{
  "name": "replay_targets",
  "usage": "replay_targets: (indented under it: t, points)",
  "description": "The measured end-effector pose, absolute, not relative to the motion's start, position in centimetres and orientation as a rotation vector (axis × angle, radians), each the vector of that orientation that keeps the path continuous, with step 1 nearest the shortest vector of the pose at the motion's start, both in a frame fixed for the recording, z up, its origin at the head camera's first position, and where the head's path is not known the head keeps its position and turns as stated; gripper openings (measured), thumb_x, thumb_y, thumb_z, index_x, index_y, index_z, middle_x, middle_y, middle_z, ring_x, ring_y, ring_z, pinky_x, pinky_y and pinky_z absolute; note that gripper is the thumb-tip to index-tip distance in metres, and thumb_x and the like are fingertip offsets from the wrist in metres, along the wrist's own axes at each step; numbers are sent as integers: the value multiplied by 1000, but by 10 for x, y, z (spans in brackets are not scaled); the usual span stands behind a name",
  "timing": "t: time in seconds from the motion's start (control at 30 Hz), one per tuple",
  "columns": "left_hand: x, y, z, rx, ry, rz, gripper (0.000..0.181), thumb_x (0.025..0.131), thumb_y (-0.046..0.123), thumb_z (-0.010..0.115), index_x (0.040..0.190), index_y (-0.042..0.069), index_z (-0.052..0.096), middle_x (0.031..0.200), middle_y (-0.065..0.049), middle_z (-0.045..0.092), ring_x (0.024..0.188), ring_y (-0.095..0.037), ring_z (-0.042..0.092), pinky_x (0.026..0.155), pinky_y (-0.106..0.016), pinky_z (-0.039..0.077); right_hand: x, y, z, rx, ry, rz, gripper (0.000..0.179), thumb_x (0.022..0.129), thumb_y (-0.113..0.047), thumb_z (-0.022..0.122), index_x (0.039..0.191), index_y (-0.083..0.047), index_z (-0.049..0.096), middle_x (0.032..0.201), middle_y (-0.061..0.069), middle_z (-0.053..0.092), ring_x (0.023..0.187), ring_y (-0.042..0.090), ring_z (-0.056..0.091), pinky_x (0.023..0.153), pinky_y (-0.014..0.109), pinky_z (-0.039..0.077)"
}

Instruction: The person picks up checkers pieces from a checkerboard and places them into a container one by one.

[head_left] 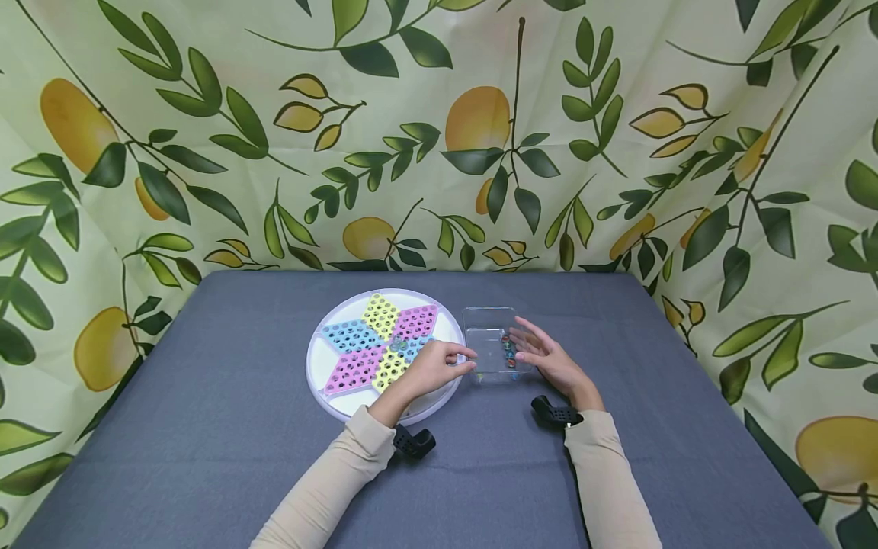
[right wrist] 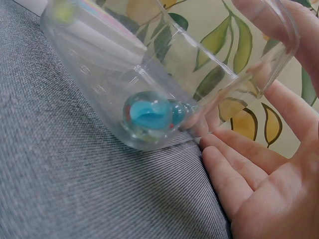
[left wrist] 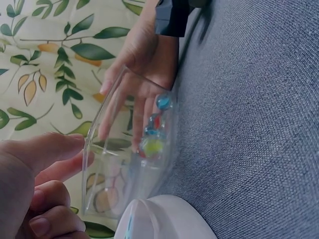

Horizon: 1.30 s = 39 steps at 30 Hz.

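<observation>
A clear plastic box stands on the cloth to the right of a round white Chinese checkers board. Glass marbles with coloured swirls lie together along the box's right side. My left hand reaches over the board's right part, thumb and index finger pinching the box's left rim; its other fingers curl under, as the left wrist view shows. At the box's right wall is my right hand, its fingers nearly straight and touching the plastic. A turquoise marble shows large through the wall.
Pink, yellow and blue triangles with holes form a star on the board, and a few clear marbles sit near its centre. Grey cloth covers the table. A leaf-and-fruit patterned curtain hangs behind and at both sides.
</observation>
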<state>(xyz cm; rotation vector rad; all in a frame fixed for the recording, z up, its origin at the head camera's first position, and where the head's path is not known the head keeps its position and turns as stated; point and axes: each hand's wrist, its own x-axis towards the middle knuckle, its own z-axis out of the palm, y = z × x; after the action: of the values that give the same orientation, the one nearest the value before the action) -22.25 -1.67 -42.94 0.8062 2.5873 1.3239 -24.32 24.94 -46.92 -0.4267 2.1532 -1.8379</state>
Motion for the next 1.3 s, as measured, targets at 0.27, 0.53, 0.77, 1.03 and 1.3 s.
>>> replay_targets:
  t: [0.27, 0.53, 0.77, 1.03, 1.3]
  points:
    - [-222, -27, -425, 763, 2582, 1342, 25, 92, 17, 62, 110, 3, 71, 52, 8, 21, 50, -7, 17, 50, -18, 21, -244, 250, -471, -454, 2161, -1831, 77, 94, -11, 59, 155, -12, 12, 157, 27, 20, 148, 42, 17, 119, 59, 15]
    - [-223, -41, -421, 732, 2668, 1353, 23, 91, 19, 64, 107, 5, 73, 56, 7, 25, 54, -6, 22, 53, -17, 22, -244, 249, -470, -402, 2139, -1844, 77, 94, -4, 56, 155, -9, 10, 158, 26, 19, 149, 42, 15, 118, 60, 12]
    - [-225, -51, -418, 665, 2686, 1401, 23, 91, 19, 65, 107, 5, 73, 70, -1, 54, 55, -4, 30, 51, -17, 28, -244, 250, -469, -396, 2141, -1832, 77, 95, -7, 57, 155, -10, 10, 159, 26, 19, 149, 41, 15, 118, 58, 13]
    - [-229, -63, -418, 609, 2736, 1367, 23, 90, 18, 66, 107, 5, 73, 88, -13, 70, 61, -9, 50, 58, -20, 41, -243, 249, -469, -399, 2168, -1814, 77, 95, -10, 58, 155, -10, 11, 158, 26, 21, 148, 41, 18, 117, 56, 17]
    - [-234, -81, -415, 484, 2741, 1387, 23, 90, 19, 65, 109, 7, 72, 122, -16, 68, 114, -36, 64, 98, -45, 51, -243, 250, -469, -405, 2154, -1825, 77, 95, -8, 57, 155, -8, 10, 158, 27, 19, 148, 43, 16, 118, 59, 14]
